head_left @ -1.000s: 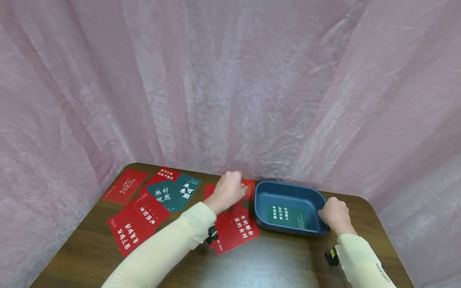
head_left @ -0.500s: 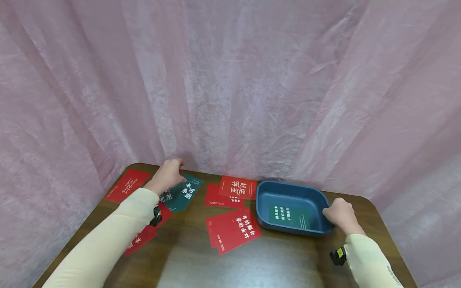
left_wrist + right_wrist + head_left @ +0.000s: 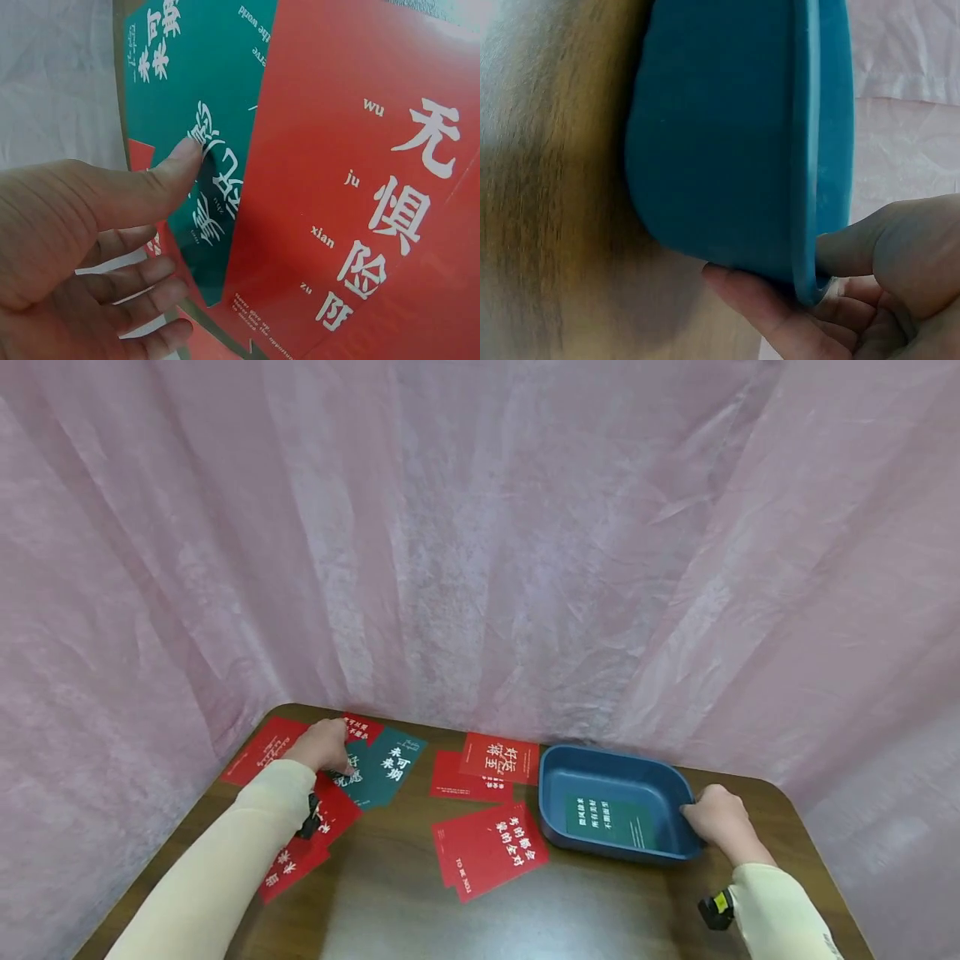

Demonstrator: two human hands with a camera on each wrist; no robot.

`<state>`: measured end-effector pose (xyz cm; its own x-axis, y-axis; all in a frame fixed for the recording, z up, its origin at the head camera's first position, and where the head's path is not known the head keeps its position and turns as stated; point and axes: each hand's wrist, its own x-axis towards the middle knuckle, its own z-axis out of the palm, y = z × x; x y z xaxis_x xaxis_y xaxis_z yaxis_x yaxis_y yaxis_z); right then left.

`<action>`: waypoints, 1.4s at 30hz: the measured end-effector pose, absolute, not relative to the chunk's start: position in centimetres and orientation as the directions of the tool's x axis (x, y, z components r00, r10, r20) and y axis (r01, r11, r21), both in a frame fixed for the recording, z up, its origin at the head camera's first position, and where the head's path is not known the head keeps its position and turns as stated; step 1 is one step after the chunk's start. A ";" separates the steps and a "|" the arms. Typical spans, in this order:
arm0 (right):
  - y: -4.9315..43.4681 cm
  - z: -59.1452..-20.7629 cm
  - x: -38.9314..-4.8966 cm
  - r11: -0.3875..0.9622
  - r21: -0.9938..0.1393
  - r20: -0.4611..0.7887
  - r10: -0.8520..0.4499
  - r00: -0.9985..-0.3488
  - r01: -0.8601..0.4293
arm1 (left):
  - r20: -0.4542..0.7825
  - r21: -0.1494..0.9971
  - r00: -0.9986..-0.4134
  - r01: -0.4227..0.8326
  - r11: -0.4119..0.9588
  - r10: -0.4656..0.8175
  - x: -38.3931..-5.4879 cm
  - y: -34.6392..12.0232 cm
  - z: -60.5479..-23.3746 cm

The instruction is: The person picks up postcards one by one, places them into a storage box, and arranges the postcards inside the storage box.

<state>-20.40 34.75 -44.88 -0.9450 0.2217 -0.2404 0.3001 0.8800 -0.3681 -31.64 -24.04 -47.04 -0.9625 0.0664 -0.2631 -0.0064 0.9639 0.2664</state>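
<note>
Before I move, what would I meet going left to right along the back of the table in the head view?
Far-left red rectangular card, left hand, the left cluster's rightmost dark-green rectangular card, uppermost orange-red rectangular card, blue rounded-rectangular tray, right hand gripping its rim.

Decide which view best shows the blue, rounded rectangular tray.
The head view: the tray shows almost whole, inside included. The right wrist view shows part of its wall and rim, gripped by the right hand; the left wrist view, none.
</note>
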 end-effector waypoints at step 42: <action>34.5 -44.3 -20.7 0.889 -0.284 -0.240 0.296 -0.924 0.359 | -0.315 0.408 -0.948 -0.086 0.909 0.052 -31.7 -24.1 -48.2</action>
<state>-20.69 34.47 -44.25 -0.9243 0.2965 -0.2405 0.3591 0.8891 -0.2838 -31.67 -24.13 -48.21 -0.9476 0.0520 -0.3153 -0.0859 0.9089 0.4082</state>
